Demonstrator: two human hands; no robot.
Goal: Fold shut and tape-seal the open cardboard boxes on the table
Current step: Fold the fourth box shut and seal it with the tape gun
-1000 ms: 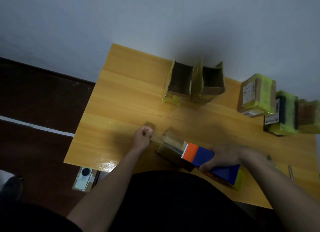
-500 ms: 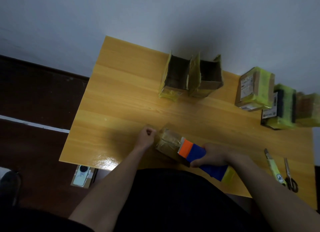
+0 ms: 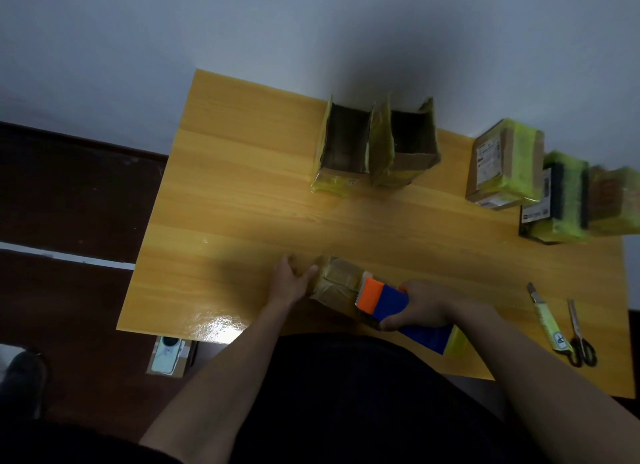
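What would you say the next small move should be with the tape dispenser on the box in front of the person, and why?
Probably draw the tape dispenser back toward the body across the small box. The right hand grips it with its orange end on the box top, while the left hand rests open against the box's left side, bracing it.

Your left hand (image 3: 290, 279) sits against the left side of the near box (image 3: 337, 280); your right hand (image 3: 420, 306) holds the tape dispenser (image 3: 388, 299) on that box's right end. Two open boxes (image 3: 375, 145) stand side by side, touching, at the table's (image 3: 242, 193) far edge. Sealed boxes (image 3: 540, 183) cluster far right. Utility knife (image 3: 545, 316) lies just left of the scissors (image 3: 580, 335), near right.
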